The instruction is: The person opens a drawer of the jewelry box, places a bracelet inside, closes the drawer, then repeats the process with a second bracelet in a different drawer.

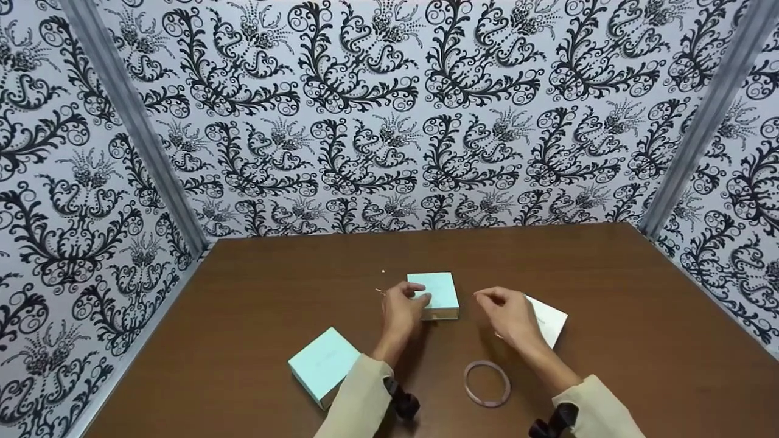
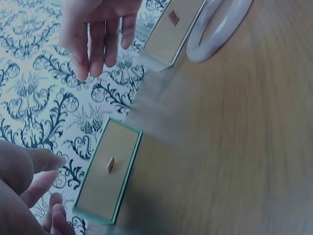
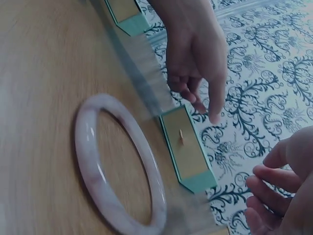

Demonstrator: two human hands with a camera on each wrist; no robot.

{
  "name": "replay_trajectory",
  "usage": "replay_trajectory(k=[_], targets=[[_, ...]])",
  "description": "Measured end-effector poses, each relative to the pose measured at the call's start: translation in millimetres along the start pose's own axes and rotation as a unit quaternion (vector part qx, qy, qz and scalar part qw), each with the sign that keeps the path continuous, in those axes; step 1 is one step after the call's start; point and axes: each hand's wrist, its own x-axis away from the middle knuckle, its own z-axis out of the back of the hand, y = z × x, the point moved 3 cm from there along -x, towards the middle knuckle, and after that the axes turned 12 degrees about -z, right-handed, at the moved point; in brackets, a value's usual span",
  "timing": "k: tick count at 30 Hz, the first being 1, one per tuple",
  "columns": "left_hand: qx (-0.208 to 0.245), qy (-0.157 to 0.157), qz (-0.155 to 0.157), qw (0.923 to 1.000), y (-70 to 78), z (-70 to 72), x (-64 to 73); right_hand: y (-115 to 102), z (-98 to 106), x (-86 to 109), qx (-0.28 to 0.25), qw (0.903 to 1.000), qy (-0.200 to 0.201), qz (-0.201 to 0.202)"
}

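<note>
My left hand (image 1: pixel 401 310) hovers at the left side of a small mint-green drawer box (image 1: pixel 435 291), its thumb and index finger apart and overlapping the lid in the head view. In the left wrist view, the tan drawer front (image 2: pixel 108 171) of this box shows a little pull tab, beside my fingers (image 2: pixel 46 161). My right hand (image 1: pixel 511 316) is over the table, between that box and a paler box (image 1: pixel 549 321), which it partly covers. Its fingers (image 3: pixel 274 181) are loosely bent with nothing visible in them. Nearer to me lies a pale pinkish bangle (image 1: pixel 487 404), flat on the wood.
Another mint-green box (image 1: pixel 325 364) sits at the front left, partly behind my left sleeve (image 1: pixel 359 395). A thin gold-coloured piece (image 1: pixel 380 291) and a tiny white dot (image 1: pixel 383 271) lie left of the middle box. Patterned walls (image 1: pixel 377 121) enclose the brown table (image 1: pixel 274 274).
</note>
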Motion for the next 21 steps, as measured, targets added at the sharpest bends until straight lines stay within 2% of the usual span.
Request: replay_trajectory(k=[9, 15, 18, 21], targets=[[0.006, -0.021, -0.023, 0.9995, 15.2, -11.2, 8.5, 12, 28, -6.5, -0.019, 0.9988, 0.044, 0.014], [0.010, -0.041, -0.023, 0.9989, 25.5, -22.6, 14.1, 27, 44, -15.8, 0.008, 0.9975, 0.068, 0.013], [0.019, -0.056, -0.018, 0.9981, 30.5, -29.3, 17.9, 35, 51, -19.8, 0.019, 0.9969, 0.076, 0.008], [0.037, -0.076, -0.020, 0.9963, 35.9, -35.1, 22.7, 42, 58, -22.8, 0.024, 0.9978, 0.062, -0.006]])
